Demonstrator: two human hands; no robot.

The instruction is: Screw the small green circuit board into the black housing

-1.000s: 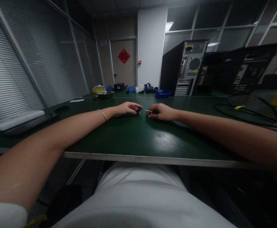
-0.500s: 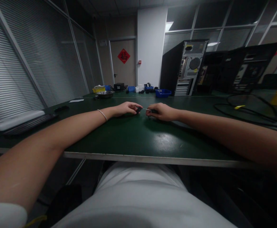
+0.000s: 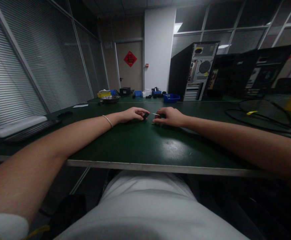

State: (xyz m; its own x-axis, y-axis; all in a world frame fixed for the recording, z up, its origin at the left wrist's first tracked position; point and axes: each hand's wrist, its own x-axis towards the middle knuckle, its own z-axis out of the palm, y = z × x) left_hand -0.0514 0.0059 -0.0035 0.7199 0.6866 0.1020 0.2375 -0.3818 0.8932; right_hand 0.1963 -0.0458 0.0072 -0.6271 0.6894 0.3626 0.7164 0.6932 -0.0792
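1. Head view: the left hand (image 3: pixel 133 114) is resting on the green table (image 3: pixel 145 146), reaching out towards twelve o'clock, its fingers curling in and pinching a small dark part (image 3: pixel 145 116) between the fingertips.
2. The right hand (image 3: pixel 169 117) is lying just beside it, at three o'clock of the left hand, its fingers closing around a small screwdriver (image 3: pixel 159 115) with a dark handle.
3. The screwdriver's thin metal tip is pointing to nine o'clock, towards the small dark part; the two are sitting very near each other, though the view is too distant and dim to tell whether they are touching.
4. A thin bracelet (image 3: pixel 108 120) is circling the left wrist.
5. Both forearms are stretching across the table from the near edge, and the person's white clothing is filling the bottom of the view.
6. At twelve o'clock beyond the hands, a metal bowl (image 3: pixel 111 98) and blue bins (image 3: pixel 171 97) are sitting at the far side of the table.
7. At one o'clock a computer tower (image 3: pixel 194 71) is standing upright with its back panel facing the camera.
8. At three o'clock black cables (image 3: pixel 260 115) are looping over the table.
9. At nine o'clock a keyboard (image 3: pixel 20 128) is lying near the table's left edge.
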